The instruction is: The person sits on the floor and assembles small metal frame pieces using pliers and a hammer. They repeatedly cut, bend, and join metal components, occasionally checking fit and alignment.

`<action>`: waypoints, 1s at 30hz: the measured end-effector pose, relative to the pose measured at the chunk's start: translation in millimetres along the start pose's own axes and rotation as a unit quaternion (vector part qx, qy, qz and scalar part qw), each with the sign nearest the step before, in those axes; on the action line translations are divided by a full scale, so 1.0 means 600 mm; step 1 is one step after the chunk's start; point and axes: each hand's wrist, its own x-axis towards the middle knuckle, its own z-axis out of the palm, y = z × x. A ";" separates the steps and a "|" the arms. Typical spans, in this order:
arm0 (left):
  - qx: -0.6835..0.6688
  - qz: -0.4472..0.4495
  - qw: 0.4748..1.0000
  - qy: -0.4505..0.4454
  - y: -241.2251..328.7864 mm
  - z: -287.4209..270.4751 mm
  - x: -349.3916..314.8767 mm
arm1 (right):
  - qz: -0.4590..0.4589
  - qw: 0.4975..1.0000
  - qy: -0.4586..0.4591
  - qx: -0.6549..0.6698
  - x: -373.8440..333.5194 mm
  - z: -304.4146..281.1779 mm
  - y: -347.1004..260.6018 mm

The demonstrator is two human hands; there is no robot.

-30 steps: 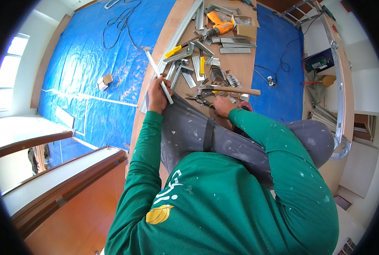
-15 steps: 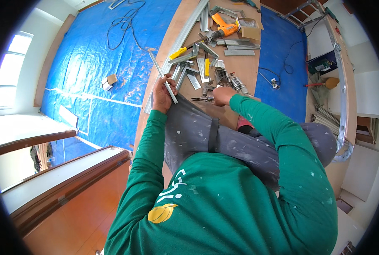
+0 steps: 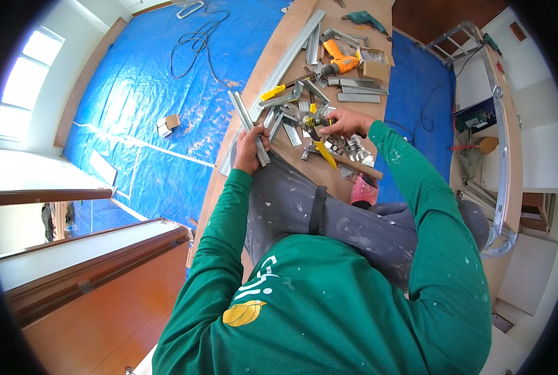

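Observation:
My left hand point(image 3: 250, 149) is closed around a slim galvanized metal channel point(image 3: 243, 111), which slants up and to the left above my thigh. In my right hand point(image 3: 349, 122) is a pair of tin snips point(image 3: 310, 119) with yellow and black handles. Its jaws point left, toward the channel but apart from it. Under the snips lies a hammer point(image 3: 355, 165) with a wooden handle. Several cut metal channel pieces point(image 3: 291, 132) and small bright metal brackets point(image 3: 354, 149) are spread around it, partly hidden by the right hand and snips.
An orange drill point(image 3: 340, 60) and an open cardboard box point(image 3: 375, 66) are farther along the board point(image 3: 278, 57), with a green drill point(image 3: 366, 21) beyond. Blue sheeting point(image 3: 141, 81) with a coiled cable point(image 3: 196, 42) covers the floor. A ladder point(image 3: 503, 150) is at right.
My right hand has risen from among the tools on the board and now shows the yellow-handled snips. The channel in my left hand has turned, showing its open profile.

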 end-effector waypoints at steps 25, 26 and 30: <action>-0.062 0.200 0.972 -0.106 0.188 0.353 -0.145 | -0.112 0.936 -0.154 0.297 -0.279 0.069 -0.241; -0.060 0.189 0.972 -0.129 0.194 0.362 -0.152 | -0.110 0.926 -0.187 0.308 -0.294 0.073 -0.248; -0.059 0.176 0.976 -0.113 0.216 0.388 -0.178 | -0.131 0.912 -0.215 0.322 -0.320 0.100 -0.268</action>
